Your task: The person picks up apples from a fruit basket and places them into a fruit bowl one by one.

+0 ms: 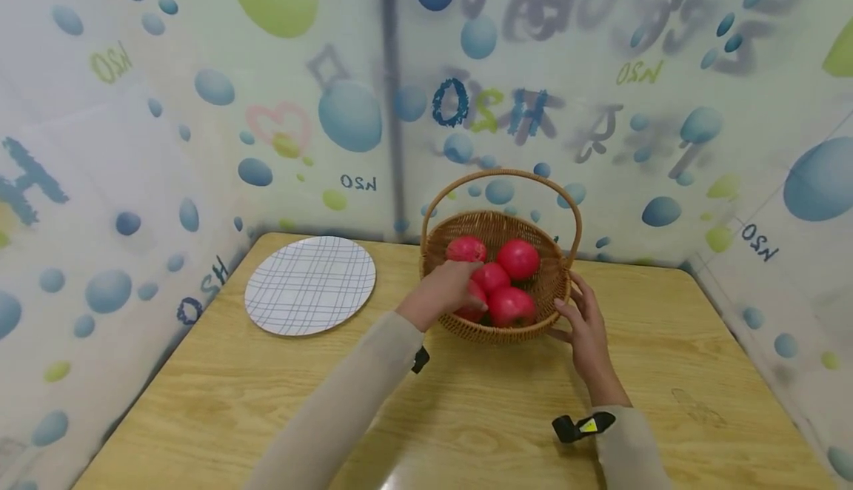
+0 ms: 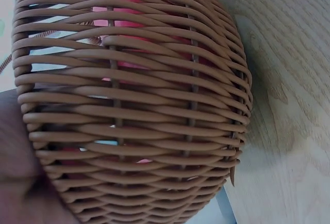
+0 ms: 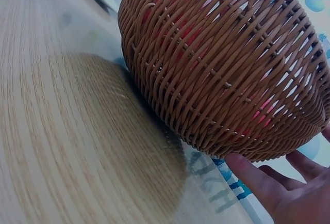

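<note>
A brown wicker basket [image 1: 496,333] with a tall arched handle stands on the table, holding several round red fruits that look like apples [image 1: 518,259]. My left hand [image 1: 440,290] reaches over its left rim and grips the leftmost apple [image 1: 472,314], which the hand partly covers. At the right side of the basket, my right hand [image 1: 586,327] holds the rim and outer wall with spread fingers. In the left wrist view the woven wall [image 2: 139,105] hides the fingertips. The right wrist view shows fingers [image 3: 258,180] against the weave.
A round white plate [image 1: 309,286] with a blue line grid lies left of the basket. The wood-grain table [image 1: 466,416] backs onto walls [image 1: 320,201] printed with blue and green bubbles. The basket stands close to the back edge.
</note>
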Demonstrator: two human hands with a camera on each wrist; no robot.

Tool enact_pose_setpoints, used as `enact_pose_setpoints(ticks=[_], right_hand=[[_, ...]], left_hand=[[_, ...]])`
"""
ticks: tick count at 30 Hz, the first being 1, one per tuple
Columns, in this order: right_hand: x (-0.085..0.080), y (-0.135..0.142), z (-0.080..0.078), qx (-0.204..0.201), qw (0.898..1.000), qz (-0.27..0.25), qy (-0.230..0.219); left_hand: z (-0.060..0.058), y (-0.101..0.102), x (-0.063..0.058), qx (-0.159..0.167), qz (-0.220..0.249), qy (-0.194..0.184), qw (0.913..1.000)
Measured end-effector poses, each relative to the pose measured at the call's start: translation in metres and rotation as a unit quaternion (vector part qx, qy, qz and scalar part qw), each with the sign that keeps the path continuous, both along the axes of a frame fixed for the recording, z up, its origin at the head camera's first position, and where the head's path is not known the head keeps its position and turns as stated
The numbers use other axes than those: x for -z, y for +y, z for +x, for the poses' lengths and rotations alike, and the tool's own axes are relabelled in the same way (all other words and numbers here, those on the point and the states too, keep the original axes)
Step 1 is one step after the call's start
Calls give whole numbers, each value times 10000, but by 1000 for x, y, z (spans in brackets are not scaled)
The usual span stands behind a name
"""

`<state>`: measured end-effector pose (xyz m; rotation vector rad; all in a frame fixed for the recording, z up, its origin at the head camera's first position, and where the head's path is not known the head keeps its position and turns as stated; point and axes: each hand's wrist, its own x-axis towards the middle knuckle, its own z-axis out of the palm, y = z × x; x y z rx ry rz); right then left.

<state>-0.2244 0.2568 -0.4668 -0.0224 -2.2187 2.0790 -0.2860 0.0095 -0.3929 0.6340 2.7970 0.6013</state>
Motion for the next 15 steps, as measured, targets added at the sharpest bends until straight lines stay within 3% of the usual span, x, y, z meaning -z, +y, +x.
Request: enact_pose_setpoints(ticks=[10, 15], right_hand=[[0, -1, 0, -12, 9999, -83, 94], [1, -1, 0, 5, 9999, -119, 79]], left_hand=[[0, 2, -1, -113, -129, -98, 9998], [0, 5, -4, -63, -438, -304, 9986]])
